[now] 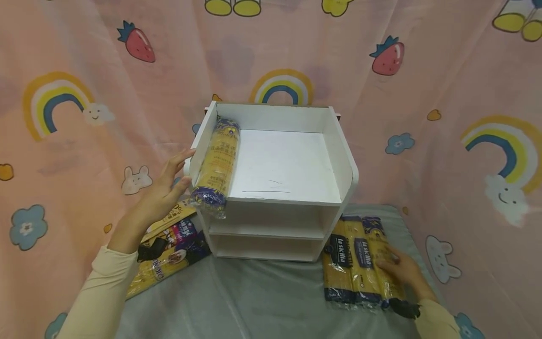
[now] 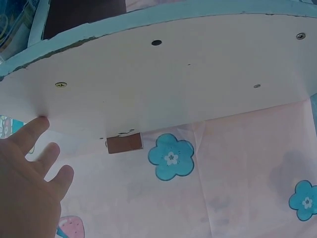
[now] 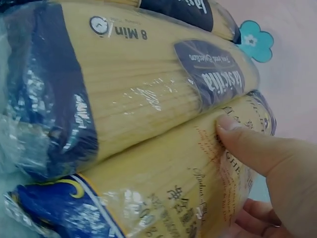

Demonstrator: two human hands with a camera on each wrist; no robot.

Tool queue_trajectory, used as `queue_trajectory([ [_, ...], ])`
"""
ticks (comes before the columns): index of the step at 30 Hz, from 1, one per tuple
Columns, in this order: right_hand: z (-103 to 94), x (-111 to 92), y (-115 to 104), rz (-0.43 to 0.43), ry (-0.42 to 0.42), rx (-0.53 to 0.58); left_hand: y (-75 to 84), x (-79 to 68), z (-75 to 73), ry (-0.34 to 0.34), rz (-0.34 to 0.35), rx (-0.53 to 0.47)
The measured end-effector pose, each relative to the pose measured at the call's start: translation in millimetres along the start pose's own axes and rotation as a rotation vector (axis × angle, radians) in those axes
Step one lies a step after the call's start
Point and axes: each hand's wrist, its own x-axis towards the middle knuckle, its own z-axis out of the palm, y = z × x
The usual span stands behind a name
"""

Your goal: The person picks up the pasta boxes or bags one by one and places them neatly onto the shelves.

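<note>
Head view: rightmost pasta pack (image 1: 378,247) lies lengthwise, pointing away, slightly left.

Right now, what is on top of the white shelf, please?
A spaghetti packet lies on the top tier, along the left wall; anything beneath it is hidden.

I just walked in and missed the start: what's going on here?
A person's right hand grips the rightmost pasta pack of three lying right of a white shelf unit. The left hand touches the unit's left side. One spaghetti pack lies on top, along the left wall; other packages lie to the left.
</note>
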Motion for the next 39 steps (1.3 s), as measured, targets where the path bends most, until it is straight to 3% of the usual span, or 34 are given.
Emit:
queue_trajectory([
  [8,-6.1,7.3,-2.1,-0.015,-0.02,-0.087,-0.4,-0.2,-0.8,0.008,0.015,0.004],
  [16,-6.8,11.7,0.9,-0.031,-0.022,-0.095,-0.6,-0.4,-1.0,0.015,0.027,0.005],
  [23,-9.7,10.1,-3.7,-0.032,-0.028,-0.056,-2.4,0.0,-0.4,0.017,0.04,-0.004],
  [32,-8.9,6.7,-3.9,-0.033,0.032,0.066,-0.3,-0.4,-0.6,0.012,0.015,0.015],
  [39,-9.5,6.6,-0.6,-0.01,0.082,0.078,-0.9,-0.4,-0.2,0.01,0.0,0.012],
])
